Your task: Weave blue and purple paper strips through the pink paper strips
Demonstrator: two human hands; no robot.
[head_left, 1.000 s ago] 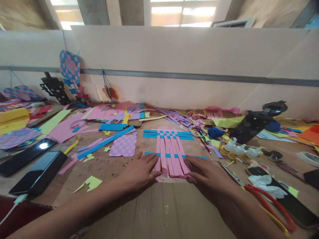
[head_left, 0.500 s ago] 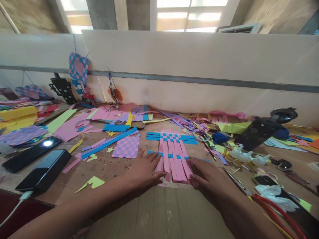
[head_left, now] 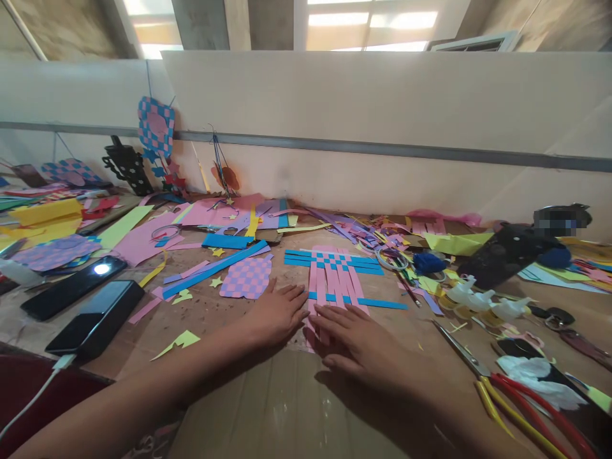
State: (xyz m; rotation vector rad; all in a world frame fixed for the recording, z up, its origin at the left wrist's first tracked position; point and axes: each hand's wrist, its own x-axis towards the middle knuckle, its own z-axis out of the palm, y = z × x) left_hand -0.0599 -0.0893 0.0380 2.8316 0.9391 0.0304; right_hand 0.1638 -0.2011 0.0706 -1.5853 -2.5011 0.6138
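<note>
A woven mat of pink paper strips crossed by blue strips lies flat on the brown cardboard. A loose-looking lower blue strip runs through the pink strips. My right hand lies flat across the lower pink strip ends, hiding most of them. My left hand rests on the cardboard, its fingertips at the left edge of the pink strips. Neither hand grips anything.
A pink-and-blue checked paper and a long blue strip lie left of the mat. Two black phones sit at the left. Scissors with red and yellow handles lie to the right among paper scraps. A wall stands behind.
My right hand has slid left and now covers the lower pink strip ends. The lower blue strip sits higher up the pink strips. My left hand has barely moved.
</note>
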